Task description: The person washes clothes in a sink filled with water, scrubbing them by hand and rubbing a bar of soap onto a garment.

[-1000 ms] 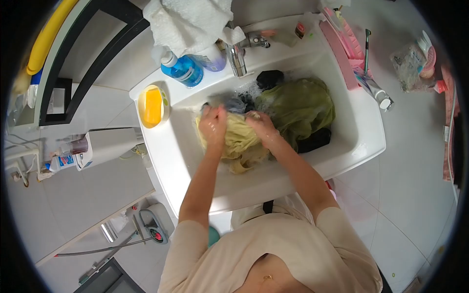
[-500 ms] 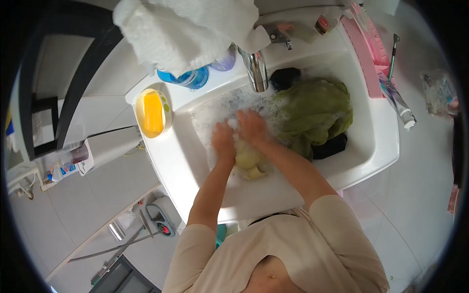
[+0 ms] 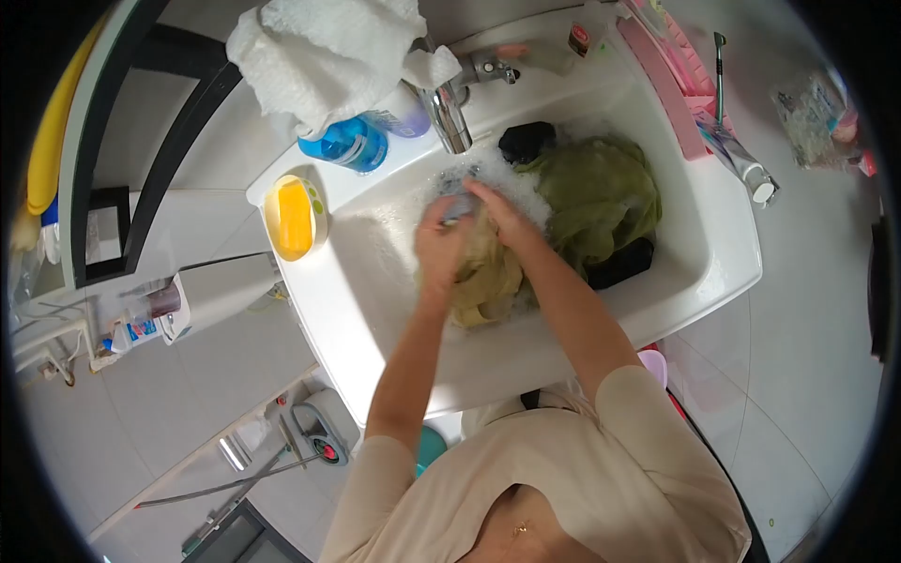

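My left hand (image 3: 441, 249) and my right hand (image 3: 504, 216) come close together over the soapy water in a white sink (image 3: 352, 310). Between them they grip a wet pale yellow cloth (image 3: 483, 291), which hangs below them into the suds. A grey-blue patch shows between the fingers; whether it belongs to the cloth I cannot tell. Some fingers are blurred. Right of my hands, a soaked olive green garment (image 3: 601, 192) lies bunched in the basin. One black cloth item (image 3: 527, 143) rests behind it and another black item (image 3: 621, 265) in front.
The chrome faucet (image 3: 446, 117) reaches over the basin. On the left rim stand a soap dish with a yellow bar (image 3: 294, 218) and a blue bottle (image 3: 347, 145), beneath a hanging white towel (image 3: 324, 61). A pink rack (image 3: 662, 89) and a tube (image 3: 746, 169) occupy the right rim.
My hands have risen from the suds and drawn together, lifting part of the pale yellow cloth. The camera view has shifted slightly.
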### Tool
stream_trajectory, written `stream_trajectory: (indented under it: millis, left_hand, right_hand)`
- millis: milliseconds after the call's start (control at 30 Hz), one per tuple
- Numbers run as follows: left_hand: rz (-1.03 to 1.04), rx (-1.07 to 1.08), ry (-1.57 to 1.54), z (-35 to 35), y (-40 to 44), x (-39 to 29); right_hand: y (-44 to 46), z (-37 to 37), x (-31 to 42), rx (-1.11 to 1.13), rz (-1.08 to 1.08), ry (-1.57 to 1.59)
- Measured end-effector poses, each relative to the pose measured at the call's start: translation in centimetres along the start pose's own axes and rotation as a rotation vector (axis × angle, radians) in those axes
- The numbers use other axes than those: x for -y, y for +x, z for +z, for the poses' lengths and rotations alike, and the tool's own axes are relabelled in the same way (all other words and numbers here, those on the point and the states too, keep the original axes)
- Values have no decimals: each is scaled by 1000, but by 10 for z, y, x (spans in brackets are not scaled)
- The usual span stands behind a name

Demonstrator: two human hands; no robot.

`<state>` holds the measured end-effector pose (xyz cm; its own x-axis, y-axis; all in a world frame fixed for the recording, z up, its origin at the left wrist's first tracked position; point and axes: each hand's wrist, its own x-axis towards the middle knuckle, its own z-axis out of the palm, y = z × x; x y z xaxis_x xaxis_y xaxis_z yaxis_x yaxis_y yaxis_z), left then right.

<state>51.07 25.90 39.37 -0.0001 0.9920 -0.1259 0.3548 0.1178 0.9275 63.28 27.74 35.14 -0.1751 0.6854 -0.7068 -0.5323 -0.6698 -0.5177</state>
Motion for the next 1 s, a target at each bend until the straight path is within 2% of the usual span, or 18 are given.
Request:
stream_trajectory:
  millis: [67,100,133,167,200,233,267,367,400,433,500,567,633,767,800,867,933,1000]
  left_hand:
    - [410,-86,257,26,-28,-41]
    - [502,-109,327,28,-30,-39]
    - [593,-131,398,31,-30,-34]
    - [681,-151,467,34,-29,-25]
    - [560,-234,577,28,-17,2]
    - [445,-301,524,12,-7,8]
    - [333,-365,469,-8,3,12]
    - [340,-355,660,-63,-15,11]
    - [289,-334,759,-77,-26,11]
    - [238,-320,851,-83,-35,10]
    - [409,-168,927,-74,-50,2]
    - [443,-80,964,-54,-49,4]
    - [333,-53,964,-31,-35,33]
    - [186,99,1150,-24,4,138]
    - [6,270,1200,-24,17,126]
    - [-163,475,1145,-29,17,114]
    - [-141,488,1046,-32,10,124]
    - [33,362,937,-27,11,145]
  right_hand:
    - [-6,-24,-10,194,-385,-26]
    - [-7,-30,-15,294,-578,-39]
    - [-2,-28,-22,469,-448,318]
    - [0,-31,-28,303,-359,297]
    - [-15,-22,-26,136,-269,274]
    - [-24,-14,-25,-27,-181,247]
    - [-25,-9,-29,-196,-167,29]
    - [-71,2,-4,77,-538,-451]
    - [-92,8,16,21,-372,-596]
    - [-88,5,15,-12,-571,-855]
    - [-73,-3,8,-95,-976,-1372]
    - [-59,6,-6,-71,-839,-1394]
    - [-40,17,-22,-118,-732,-1349]
    - [-2,35,-32,-211,-324,-1656]
    - [12,34,-29,-123,-247,-1720]
    - [39,27,-38,-42,-165,-1691]
    - [57,12,-50,-61,-167,-1494]
    - [62,2,-54,-61,-162,-1339]
